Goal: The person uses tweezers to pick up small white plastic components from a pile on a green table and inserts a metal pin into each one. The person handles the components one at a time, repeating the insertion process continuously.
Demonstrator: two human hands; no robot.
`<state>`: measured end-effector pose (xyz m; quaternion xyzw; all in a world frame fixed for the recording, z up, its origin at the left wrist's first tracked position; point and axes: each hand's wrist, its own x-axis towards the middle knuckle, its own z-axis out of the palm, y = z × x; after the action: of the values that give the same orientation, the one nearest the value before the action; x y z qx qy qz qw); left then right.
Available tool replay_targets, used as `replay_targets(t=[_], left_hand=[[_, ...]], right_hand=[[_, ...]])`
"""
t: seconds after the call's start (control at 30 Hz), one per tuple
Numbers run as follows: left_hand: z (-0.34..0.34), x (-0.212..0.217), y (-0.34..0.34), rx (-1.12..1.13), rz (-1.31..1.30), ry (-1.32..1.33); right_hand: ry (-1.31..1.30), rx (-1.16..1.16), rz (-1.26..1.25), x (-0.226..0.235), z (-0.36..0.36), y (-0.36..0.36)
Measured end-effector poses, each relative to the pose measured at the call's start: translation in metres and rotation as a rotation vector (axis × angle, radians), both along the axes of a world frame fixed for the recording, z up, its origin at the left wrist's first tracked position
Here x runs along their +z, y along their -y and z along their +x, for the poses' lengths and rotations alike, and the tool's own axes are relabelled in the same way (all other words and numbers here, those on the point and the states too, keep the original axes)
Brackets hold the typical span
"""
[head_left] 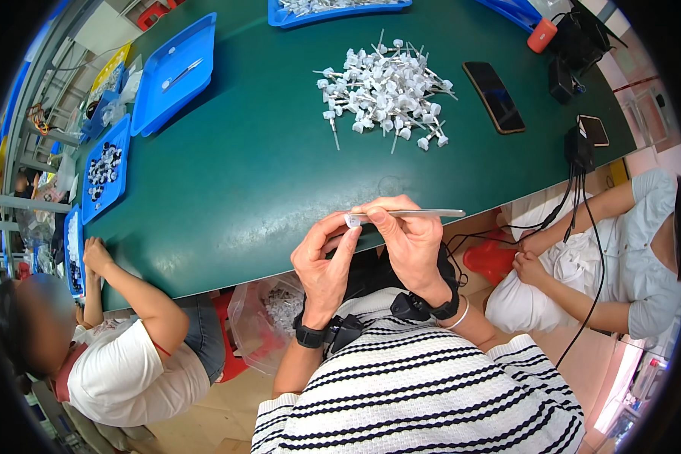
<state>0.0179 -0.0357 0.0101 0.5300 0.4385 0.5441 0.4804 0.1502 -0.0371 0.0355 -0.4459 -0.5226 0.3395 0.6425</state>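
Note:
Just above the table's near edge, my left hand [325,261] pinches a small white plastic piece [352,220] between thumb and fingers. My right hand [412,246] is closed around slim metal tweezers [439,213], held nearly level. Their blunt end sticks out to the right, while the tips meet the white piece. Whether the tips are inside it or only touching it, I cannot tell. Farther off on the green table lies a heap of white plastic pieces with thin stems [390,91].
Blue trays [204,72] line the left side and far edge. A phone [493,97] lies right of the heap, near black cables [579,151]. A clear bag [261,325] sits below the table edge. One co-worker [121,363] sits at left, another [620,242] at right.

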Motion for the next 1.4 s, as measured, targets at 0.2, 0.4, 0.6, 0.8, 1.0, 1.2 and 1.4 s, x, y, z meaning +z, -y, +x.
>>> replay_targets(t=[0.2,0.4,0.6,0.8,1.0,1.2,1.4], left_hand=[[0.001,0.001,0.001,-0.017,-0.053,0.052],[0.001,0.001,-0.001,0.008,-0.005,0.0],[0.002,0.001,0.0,0.001,-0.06,0.049],[0.002,-0.001,0.0,-0.011,-0.056,0.073],[0.004,-0.001,0.0,-0.002,-0.042,0.069],[0.005,0.002,-0.001,0.004,-0.02,0.019],[0.005,0.004,-0.001,0.06,0.074,-0.105]], right_hand=[[-0.098,-0.044,-0.016,-0.008,-0.003,0.004],[0.014,-0.008,-0.03,0.001,0.001,0.001],[-0.073,-0.057,-0.02,-0.006,-0.003,0.0],[0.071,-0.019,-0.013,0.006,0.003,0.0],[0.083,-0.042,-0.021,0.009,0.002,0.0],[0.133,-0.059,-0.01,0.005,0.003,-0.002],[0.219,-0.047,0.051,0.003,0.001,-0.005]])
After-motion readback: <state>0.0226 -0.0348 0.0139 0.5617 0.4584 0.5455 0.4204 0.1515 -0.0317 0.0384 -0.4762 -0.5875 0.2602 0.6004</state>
